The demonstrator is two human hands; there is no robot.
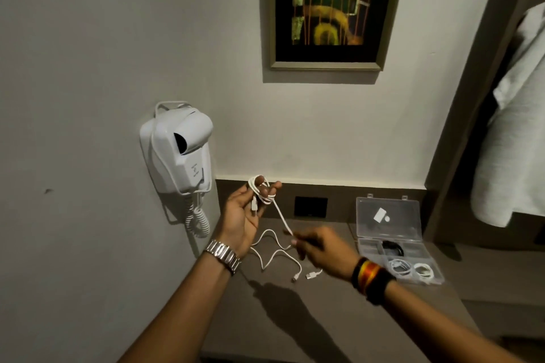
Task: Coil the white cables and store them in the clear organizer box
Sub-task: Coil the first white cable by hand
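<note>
My left hand (244,216) is raised above the grey counter with a white cable (261,190) looped in a coil around its fingers. The free end of that cable runs down to my right hand (320,250), which pinches it near the tip. A second white cable (275,256) lies loose on the counter below my hands, its plugs pointing right. The clear organizer box (392,244) stands open at the right, lid leaning on the wall. Two coiled white cables (411,268) and a black item sit in its compartments.
A white wall-mounted hair dryer (180,150) with a curly cord hangs at the left. A dark socket plate (311,206) is set in the back ledge. A framed picture (327,9) hangs above, and a white garment (513,127) hangs at the right.
</note>
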